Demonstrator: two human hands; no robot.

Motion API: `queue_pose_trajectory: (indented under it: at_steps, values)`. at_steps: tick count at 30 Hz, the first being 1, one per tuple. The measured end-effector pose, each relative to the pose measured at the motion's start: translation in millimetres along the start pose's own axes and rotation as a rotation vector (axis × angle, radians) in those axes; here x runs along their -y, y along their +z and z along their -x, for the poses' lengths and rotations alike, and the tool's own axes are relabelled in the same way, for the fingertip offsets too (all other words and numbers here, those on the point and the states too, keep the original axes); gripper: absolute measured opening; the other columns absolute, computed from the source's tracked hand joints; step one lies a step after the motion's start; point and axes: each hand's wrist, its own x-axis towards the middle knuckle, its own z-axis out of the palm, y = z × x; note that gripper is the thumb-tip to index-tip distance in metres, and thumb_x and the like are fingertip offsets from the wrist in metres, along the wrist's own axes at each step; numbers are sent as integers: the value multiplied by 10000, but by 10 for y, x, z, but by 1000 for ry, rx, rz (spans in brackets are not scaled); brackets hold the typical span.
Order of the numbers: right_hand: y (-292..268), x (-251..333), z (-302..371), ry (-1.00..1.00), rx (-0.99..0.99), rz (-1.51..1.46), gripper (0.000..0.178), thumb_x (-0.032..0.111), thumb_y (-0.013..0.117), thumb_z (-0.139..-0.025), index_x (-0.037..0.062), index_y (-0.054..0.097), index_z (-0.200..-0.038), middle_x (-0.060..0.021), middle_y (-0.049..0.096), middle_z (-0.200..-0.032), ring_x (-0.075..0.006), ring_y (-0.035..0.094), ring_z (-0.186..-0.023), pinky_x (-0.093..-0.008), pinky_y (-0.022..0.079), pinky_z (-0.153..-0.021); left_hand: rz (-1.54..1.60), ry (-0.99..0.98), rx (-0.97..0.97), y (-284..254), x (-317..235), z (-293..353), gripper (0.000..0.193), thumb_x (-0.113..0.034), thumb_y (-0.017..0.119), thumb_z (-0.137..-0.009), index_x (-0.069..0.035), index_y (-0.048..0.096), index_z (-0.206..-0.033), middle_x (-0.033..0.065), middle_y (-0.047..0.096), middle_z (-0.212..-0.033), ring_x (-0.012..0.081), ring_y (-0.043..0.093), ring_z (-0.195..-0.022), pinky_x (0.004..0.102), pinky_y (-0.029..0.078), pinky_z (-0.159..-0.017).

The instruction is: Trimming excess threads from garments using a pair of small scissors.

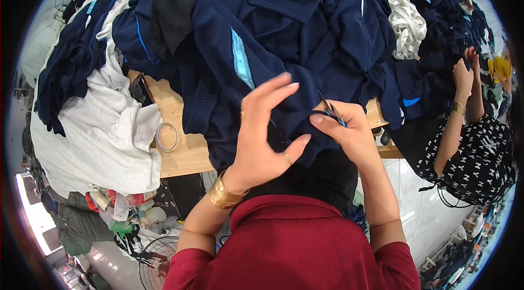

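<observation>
A heap of navy blue garments (284,28) covers the table in front of me, and one part of it hangs over the near edge toward my lap. My left hand (259,137) is raised over this cloth with thumb and fingers apart, holding nothing. Small thread snips (333,112) are in my right hand (349,126), their dark pointed blades directed up and to the left over the navy cloth. Whether the right fingers also pinch some cloth, I cannot tell. A light blue strip (240,58) shows on the garment just beyond my left fingers.
Pale grey fabric (109,132) drapes over the table's left side. A ring-shaped roll (167,137) lies on bare wood. A white cloth bundle (405,25) rests at the right. Another person (469,153) works there with navy cloth. A fan (158,265) stands low on the left.
</observation>
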Motion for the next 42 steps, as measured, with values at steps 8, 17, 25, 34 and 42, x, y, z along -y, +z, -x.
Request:
queue_pose_trajectory:
  at_steps: [8,17,25,34,42]
  values:
    - [-85,103,-148,138,-181,-409,135,164,657,-835,99,641,-719,102,513,-595,25,398,-484,-172,237,-423,373,-416,164,-366,274,-32,176,52,506,-730,41,616,-867,13,610,-740,38,521,-680,179,406,-636]
    - [-76,124,-202,188,-156,-536,165,151,630,-853,109,621,-694,96,536,-613,19,433,-485,-163,257,-413,571,-485,63,-619,398,-29,151,48,461,-730,63,604,-777,8,603,-714,41,517,-669,174,394,-630]
    - [-77,88,-191,156,-130,-461,174,154,642,-844,107,607,-680,115,462,-581,27,368,-480,-173,216,-421,645,-484,32,-610,446,-24,168,52,452,-734,64,612,-784,23,608,-727,59,541,-690,178,404,-660]
    - [-29,117,-164,136,-157,-451,146,159,661,-835,100,625,-706,120,458,-579,35,360,-493,-166,214,-436,398,-495,49,-509,382,-60,218,69,441,-737,46,623,-855,18,611,-735,48,544,-698,178,413,-664]
    - [-29,94,-135,107,-103,-354,150,186,669,-827,92,638,-714,118,480,-602,37,376,-533,-172,219,-461,135,-72,193,-350,210,-193,357,-42,587,-727,-59,626,-1082,93,625,-1053,257,545,-1021,343,391,-939]
